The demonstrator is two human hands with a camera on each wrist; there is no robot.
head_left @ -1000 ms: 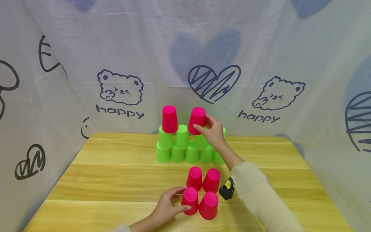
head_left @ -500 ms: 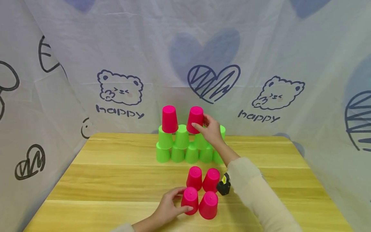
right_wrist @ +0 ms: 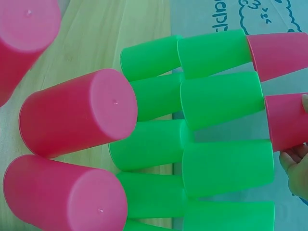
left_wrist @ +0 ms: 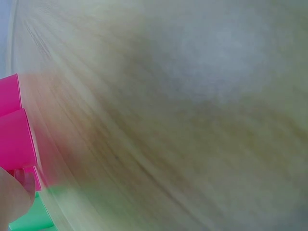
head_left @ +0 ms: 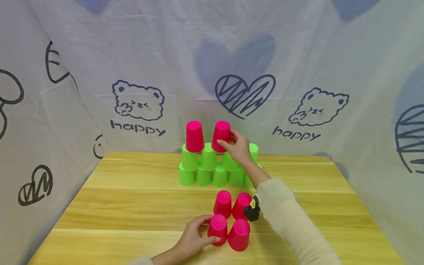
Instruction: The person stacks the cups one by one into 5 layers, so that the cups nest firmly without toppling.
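My right hand [head_left: 239,148] grips a pink cup [head_left: 221,136] upside down, thumb in front and fingers behind, its rim right at the tops of the green cups. To its left a second pink cup [head_left: 194,137] stands on the upper green row [head_left: 208,156], which rests on a lower green row [head_left: 203,176]. Nearer the front, my left hand [head_left: 193,237] holds an upside-down pink cup [head_left: 217,231] on the table between thumb and fingers. The right wrist view shows the gripped cup [right_wrist: 284,120] at the right edge, over the joint between two green cups [right_wrist: 224,98].
Three more upside-down pink cups stand by the left hand: one beside it [head_left: 239,235] and two behind, a left cup [head_left: 222,204] and a right cup [head_left: 241,205]. A black wrist device [head_left: 252,209] overlaps the latter. A printed cloth [head_left: 185,73] hangs behind the wooden table [head_left: 132,206].
My right hand has shifted slightly left with its pink cup, closer to the other raised pink cup, and the cup stands straighter. The left hand has stayed on its cup.
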